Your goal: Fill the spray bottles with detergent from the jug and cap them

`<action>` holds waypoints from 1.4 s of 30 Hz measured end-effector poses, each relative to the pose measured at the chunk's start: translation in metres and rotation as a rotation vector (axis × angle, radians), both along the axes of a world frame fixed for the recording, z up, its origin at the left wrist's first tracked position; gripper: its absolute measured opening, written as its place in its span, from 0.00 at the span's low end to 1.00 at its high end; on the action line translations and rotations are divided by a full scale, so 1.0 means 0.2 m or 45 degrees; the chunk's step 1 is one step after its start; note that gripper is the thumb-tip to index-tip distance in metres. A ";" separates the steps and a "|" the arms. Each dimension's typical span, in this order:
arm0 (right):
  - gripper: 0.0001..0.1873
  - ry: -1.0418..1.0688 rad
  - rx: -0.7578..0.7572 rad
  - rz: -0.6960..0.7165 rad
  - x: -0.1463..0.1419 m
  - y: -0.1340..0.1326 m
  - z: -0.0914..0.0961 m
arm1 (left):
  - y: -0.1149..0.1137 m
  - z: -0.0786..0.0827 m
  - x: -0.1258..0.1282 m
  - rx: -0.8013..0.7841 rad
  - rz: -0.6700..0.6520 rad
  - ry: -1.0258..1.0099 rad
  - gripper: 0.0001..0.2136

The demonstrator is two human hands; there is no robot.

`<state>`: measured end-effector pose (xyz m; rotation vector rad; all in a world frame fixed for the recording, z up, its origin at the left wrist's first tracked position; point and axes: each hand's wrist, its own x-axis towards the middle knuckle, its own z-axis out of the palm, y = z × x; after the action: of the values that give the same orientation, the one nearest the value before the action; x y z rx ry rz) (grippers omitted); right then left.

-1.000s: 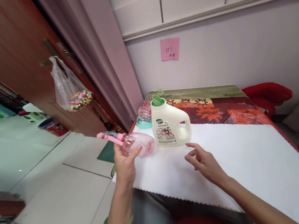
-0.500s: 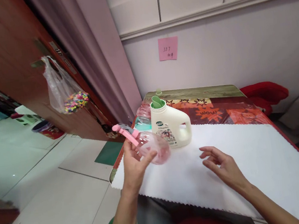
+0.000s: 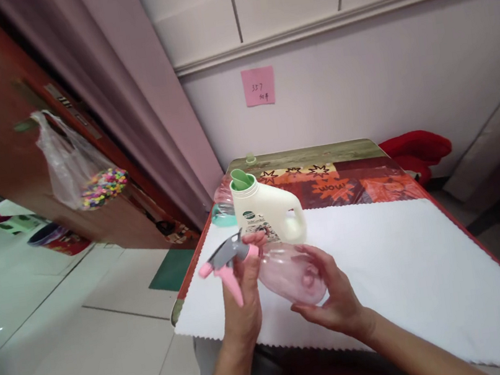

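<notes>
A clear pink spray bottle [image 3: 286,273] with a grey and pink trigger head lies tilted in the air above the white mat [image 3: 397,259], its nozzle pointing left. Wrapped round its neck, just under the trigger, is my left hand [image 3: 243,298]. My right hand [image 3: 336,297] grips the rounded base between thumb and fingers. Right behind the bottle stands a cream detergent jug [image 3: 267,203], upright, with a green pouring spout in its uncapped mouth. The spray bottle hides part of the jug's label.
Behind the jug at the left are more clear plastic bottles, one with a teal base [image 3: 223,215]. A small green cap [image 3: 251,159] sits at the table's back edge. A bag of coloured beads [image 3: 103,187] hangs from the door handle; a red object [image 3: 416,153] is beyond the table.
My right hand has come left from over the mat and taken the bottle's base. The bottle has turned, and my left hand now holds its neck. The view has shifted right.
</notes>
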<state>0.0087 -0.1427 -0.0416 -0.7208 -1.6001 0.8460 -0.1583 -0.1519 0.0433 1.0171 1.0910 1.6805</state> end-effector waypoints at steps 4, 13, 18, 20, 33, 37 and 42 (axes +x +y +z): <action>0.54 -0.024 0.199 -0.153 0.02 0.03 -0.03 | 0.03 0.04 0.09 -0.017 0.065 0.110 0.16; 0.52 0.494 -0.223 -0.110 0.15 0.15 0.04 | 0.13 0.05 0.28 0.251 -0.156 0.626 0.27; 0.37 0.844 -0.288 -0.375 0.40 0.48 0.08 | 0.10 -0.15 0.30 0.582 -0.084 1.265 0.23; 0.35 0.918 -0.342 -0.444 0.50 0.63 0.05 | 0.07 -0.28 0.26 0.624 -0.076 1.426 0.16; 0.39 1.093 -0.715 -0.281 0.66 0.87 -0.18 | 0.02 -0.61 0.14 0.456 0.021 1.924 0.13; 0.44 1.027 -0.647 -0.151 0.67 0.86 -0.13 | 0.03 -0.59 0.15 0.411 0.007 1.941 0.12; 0.44 1.022 -0.604 -0.139 0.67 0.85 -0.08 | 0.03 -0.58 0.15 0.337 -0.032 1.946 0.13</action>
<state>0.1433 0.0276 -0.0568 -0.6608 -0.6439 1.2511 -0.1273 -0.1458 -0.0726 2.6124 1.6889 0.7942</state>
